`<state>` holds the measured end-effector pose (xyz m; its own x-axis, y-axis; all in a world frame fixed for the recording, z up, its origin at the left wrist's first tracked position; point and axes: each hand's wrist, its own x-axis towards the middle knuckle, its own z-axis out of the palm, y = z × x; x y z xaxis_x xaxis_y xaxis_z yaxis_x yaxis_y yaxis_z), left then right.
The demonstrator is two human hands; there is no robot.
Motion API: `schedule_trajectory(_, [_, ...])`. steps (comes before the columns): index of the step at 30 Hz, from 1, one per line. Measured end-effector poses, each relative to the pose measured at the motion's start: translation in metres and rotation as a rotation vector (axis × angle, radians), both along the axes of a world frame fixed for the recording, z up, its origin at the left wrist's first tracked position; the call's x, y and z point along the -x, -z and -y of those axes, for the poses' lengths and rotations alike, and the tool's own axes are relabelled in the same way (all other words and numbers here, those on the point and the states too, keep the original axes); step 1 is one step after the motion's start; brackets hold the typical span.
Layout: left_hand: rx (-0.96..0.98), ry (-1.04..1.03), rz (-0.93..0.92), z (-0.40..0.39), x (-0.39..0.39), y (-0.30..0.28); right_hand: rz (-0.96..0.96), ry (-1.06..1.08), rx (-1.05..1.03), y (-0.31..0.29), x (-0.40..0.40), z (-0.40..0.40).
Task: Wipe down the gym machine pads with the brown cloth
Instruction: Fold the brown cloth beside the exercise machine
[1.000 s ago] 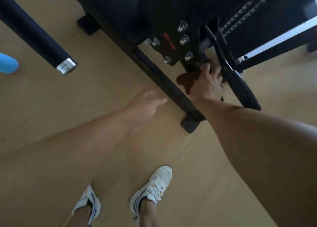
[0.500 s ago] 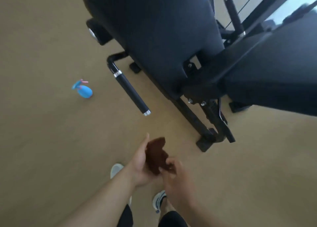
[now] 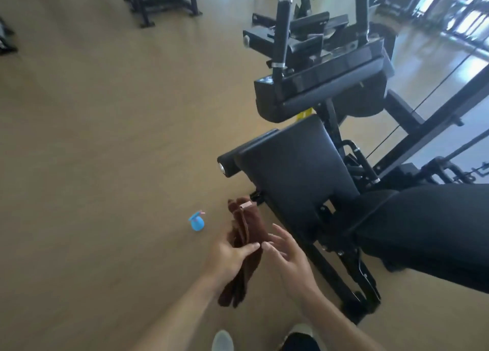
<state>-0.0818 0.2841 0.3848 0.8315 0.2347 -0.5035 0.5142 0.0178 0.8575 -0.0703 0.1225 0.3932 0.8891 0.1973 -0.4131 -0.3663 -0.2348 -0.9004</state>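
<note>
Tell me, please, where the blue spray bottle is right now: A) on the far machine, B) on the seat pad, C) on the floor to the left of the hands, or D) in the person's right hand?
C: the blue spray bottle sits on the tan floor, left of the left hand that holds the brown cloth.

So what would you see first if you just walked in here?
Probably the brown cloth hanging in the middle, gripped by the left hand while the right hand opens beside it. Right of that stands the big black gym machine pad, and a little blue spray bottle sits on the tan floor to the left.
</note>
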Motion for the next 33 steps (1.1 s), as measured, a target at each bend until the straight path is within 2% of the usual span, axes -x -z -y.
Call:
schedule_trajectory(3, [-0.093, 0.123, 0.131, 0.009, -0.016, -0.016, 0.027, -0.033, -0.064, -0.020, -0.032, -0.014])
schedule_trajectory(5, [-0.096, 0.088, 0.169, 0.018, -0.028, -0.019, 0.070, -0.054, -0.017, -0.024, -0.049, -0.018])
schedule_trajectory(7, [-0.042, 0.035, 0.156, 0.027, -0.042, -0.022, 0.082, -0.068, 0.017, -0.019, -0.065, -0.015])
schedule_trajectory(10, [0.034, 0.012, 0.092, 0.038, -0.063, -0.025, 0.019, -0.083, -0.068, -0.013, -0.092, -0.004])
schedule_trajectory(13, [0.177, -0.129, 0.044, 0.042, -0.084, -0.027, 0.011, -0.107, -0.089, -0.009, -0.113, 0.012])
schedule_trajectory(19, [0.175, -0.288, 0.059, 0.066, -0.123, -0.047, 0.059, -0.228, -0.091, -0.017, -0.154, 0.030])
schedule_trajectory(22, [0.274, -0.404, 0.027, 0.068, -0.141, -0.045, 0.080, -0.267, -0.061, -0.026, -0.169, 0.034])
schedule_trajectory(24, [0.338, -0.442, -0.005, 0.064, -0.152, -0.042, 0.102, -0.209, -0.057, -0.031, -0.179, 0.035])
schedule_trajectory(28, [0.276, -0.387, -0.043, 0.047, -0.171, -0.033, 0.123, 0.028, -0.078, -0.043, -0.200, 0.030])
schedule_trajectory(30, [0.258, -0.368, -0.045, 0.038, -0.181, -0.033, 0.104, 0.082, -0.115, -0.047, -0.206, 0.024])
schedule_trajectory(33, [0.016, -0.409, 0.019, 0.025, -0.188, -0.038, 0.076, 0.098, -0.133, -0.048, -0.214, 0.014])
